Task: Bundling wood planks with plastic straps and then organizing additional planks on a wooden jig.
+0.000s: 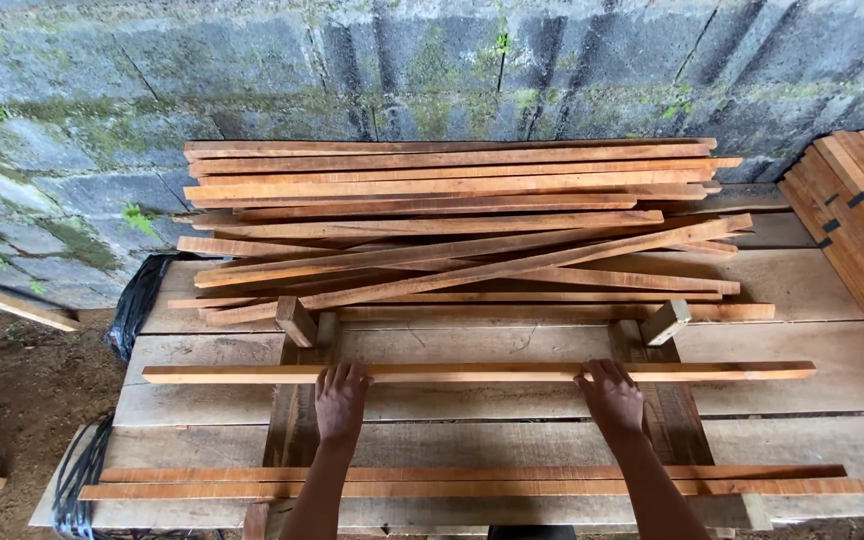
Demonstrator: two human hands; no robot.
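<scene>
While both hands lie flat with fingers spread open on it, a long wooden slat (477,373) stretches across the middle of the frame on the plank table (802,285), the left hand (340,398) left of centre and the right hand (611,395) right of centre. A loose pile of slats (452,215) lies above it, toward the block wall (352,70), and two more slats (472,481) lie along the lower edge.
</scene>
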